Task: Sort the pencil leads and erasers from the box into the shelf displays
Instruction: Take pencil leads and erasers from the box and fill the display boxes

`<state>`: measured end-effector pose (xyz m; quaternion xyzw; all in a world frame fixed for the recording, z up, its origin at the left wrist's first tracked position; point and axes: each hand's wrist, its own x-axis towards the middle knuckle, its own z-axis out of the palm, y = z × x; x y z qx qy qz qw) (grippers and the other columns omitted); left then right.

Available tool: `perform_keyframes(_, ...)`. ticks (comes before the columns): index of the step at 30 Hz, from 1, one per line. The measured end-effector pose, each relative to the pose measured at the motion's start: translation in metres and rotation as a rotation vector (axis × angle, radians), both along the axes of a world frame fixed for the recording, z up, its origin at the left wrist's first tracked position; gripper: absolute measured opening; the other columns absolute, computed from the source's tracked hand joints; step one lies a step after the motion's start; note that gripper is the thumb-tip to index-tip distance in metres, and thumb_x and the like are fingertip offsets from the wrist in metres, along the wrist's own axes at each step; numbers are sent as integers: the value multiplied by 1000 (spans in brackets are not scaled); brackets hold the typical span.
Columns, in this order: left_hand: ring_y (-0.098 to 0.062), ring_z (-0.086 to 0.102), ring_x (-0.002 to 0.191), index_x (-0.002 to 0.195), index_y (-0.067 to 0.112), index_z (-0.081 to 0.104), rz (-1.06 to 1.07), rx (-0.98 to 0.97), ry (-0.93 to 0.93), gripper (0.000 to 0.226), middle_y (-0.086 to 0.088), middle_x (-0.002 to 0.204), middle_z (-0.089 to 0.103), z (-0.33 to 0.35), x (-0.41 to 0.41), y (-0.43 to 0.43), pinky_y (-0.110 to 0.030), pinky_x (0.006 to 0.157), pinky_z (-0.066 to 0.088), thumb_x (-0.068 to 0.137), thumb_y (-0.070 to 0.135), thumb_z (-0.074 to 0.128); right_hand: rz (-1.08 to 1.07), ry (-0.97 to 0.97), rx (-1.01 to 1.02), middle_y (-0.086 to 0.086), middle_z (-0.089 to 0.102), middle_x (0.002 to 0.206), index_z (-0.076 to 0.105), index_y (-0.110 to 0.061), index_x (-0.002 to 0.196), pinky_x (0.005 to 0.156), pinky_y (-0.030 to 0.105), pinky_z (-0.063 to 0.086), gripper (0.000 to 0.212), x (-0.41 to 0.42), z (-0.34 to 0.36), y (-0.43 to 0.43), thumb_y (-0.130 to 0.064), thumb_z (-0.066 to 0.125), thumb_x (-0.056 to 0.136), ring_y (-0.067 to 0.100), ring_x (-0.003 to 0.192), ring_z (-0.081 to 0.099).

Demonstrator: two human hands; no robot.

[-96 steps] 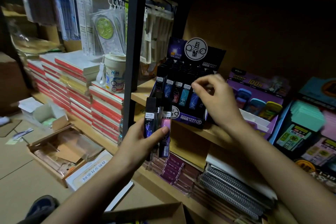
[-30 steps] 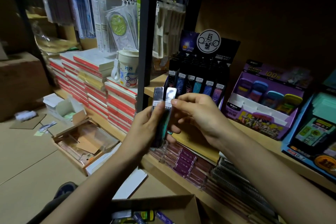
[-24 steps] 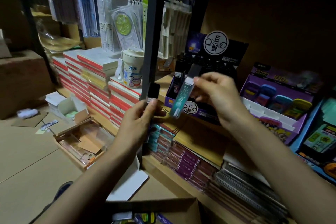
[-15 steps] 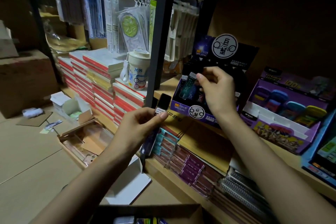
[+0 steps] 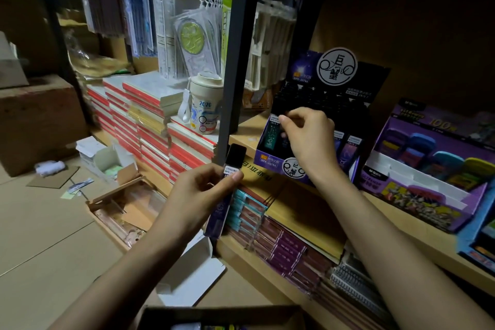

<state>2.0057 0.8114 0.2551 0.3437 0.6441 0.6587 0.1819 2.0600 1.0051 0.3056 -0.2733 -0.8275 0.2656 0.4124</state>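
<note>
right hand (image 5: 305, 139) is pinching 1 teal lead case (image 5: 271, 136) into the lead display (image 5: 308, 126), left hand (image 5: 199, 195) gripping the next purple case (image 5: 226, 193) just below it, ready

My feed is dim and warm; the upper right of the frame sinks into deep shadow. Edges bow from wide-angle distortion, and fine print looks soft throughout.

The black upright post (image 5: 238, 61) stood just left of the lead display (image 5: 316, 126) (its front row packed), leaving frontal access open.
</note>
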Motion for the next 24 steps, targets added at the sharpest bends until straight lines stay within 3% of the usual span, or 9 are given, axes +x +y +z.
perform_keyframes(4,-2,67,73,87,9,66,-23,38,-7,29,8,78,71,0,1,1,-9,58,49,77,35,59,-47,-158,175,4,68,79,70,-12,89,62,30,52,27,14,3,-8,-35,55,92,18,73,64)
perform_keyframes(9,-10,67,83,94,6,65,-39,64,34,35,-7,87,70,8,4,11,-19,66,54,75,35,61,153,-185,132,-7,63,70,66,-18,84,58,25,45,23,46,5,-19,-31,50,95,5,66,59)
perform_keyframes(12,-7,67,88,97,14,64,-59,77,14,32,0,92,71,21,4,19,-21,74,55,72,34,61,64,-329,246,-1,63,93,65,-15,100,74,31,47,21,78,-9,-8,-28,49,96,15,87,58)
perform_keyframes(15,-4,67,84,95,15,59,-112,103,28,22,3,86,71,41,-2,29,-17,72,54,74,23,62,-21,-412,319,2,57,111,60,-12,114,87,30,39,26,112,-21,11,-27,50,96,19,105,50)
perform_keyframes(18,-8,67,87,98,9,57,-158,130,60,24,-3,92,69,71,-12,49,-21,79,54,76,9,64,72,-471,428,4,62,112,63,-10,112,91,32,40,24,131,-26,21,-22,56,93,22,109,55)
perform_keyframes(22,1,67,78,96,11,54,-297,73,187,22,-3,94,68,100,-21,83,-10,61,50,82,-5,61,175,-505,577,8,68,112,68,-6,112,95,41,46,31,142,-36,30,-12,71,82,27,113,60)
perform_keyframes(24,0,67,81,97,7,53,-330,-2,256,22,-9,100,67,100,-25,97,-13,70,53,82,-7,60,199,-474,609,8,68,111,68,-5,111,94,43,48,34,144,-37,35,-9,74,78,27,112,61)
